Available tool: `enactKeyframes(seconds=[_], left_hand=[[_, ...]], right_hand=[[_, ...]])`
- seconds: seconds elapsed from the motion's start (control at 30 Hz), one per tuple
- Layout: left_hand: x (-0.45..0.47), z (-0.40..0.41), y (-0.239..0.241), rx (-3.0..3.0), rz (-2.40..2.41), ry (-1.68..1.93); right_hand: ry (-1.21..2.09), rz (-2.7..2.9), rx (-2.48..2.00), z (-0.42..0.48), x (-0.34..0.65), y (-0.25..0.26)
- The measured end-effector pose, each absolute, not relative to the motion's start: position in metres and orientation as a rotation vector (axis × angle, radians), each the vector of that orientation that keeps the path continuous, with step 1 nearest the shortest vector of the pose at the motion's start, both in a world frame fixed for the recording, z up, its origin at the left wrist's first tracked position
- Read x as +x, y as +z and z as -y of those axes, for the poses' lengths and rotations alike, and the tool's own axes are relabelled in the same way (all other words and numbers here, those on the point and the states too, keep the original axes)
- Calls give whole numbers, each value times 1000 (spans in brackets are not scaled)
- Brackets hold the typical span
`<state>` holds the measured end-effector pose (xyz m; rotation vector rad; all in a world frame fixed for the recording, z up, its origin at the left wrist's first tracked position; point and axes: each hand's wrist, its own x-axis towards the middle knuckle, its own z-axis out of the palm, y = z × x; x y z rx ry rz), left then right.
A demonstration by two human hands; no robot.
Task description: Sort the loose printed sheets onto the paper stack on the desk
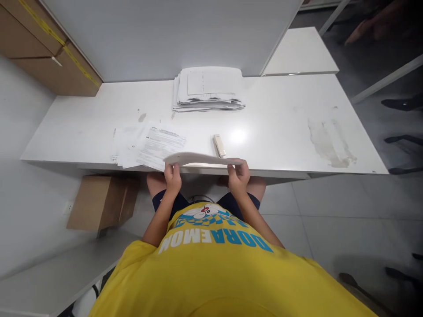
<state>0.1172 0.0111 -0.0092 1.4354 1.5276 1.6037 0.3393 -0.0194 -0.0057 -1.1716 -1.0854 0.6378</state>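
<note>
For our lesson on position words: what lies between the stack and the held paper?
A stapler on the desk, nearer the held paper than the stack; the head view shows it.

- Stack (211, 86) at the table's (277, 121) back
- Stapler (219, 145) on the table, before the stack
- Papers (161, 145) left of stapler
- Sheets (198, 157) between left hand (172, 176) and right hand (238, 177)

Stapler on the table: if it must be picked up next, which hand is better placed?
Probably the right hand: the stapler lies just beyond it, while the left hand is farther away. Both hands grip the paper, so the right would first need to let go.
</note>
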Motion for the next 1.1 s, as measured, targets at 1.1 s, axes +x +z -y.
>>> enactKeyframes(seconds=[1.1], left_hand=[[252, -91, -8, 2276, -1091, 707]], right_hand=[[987, 833, -1732, 3, 516, -15]])
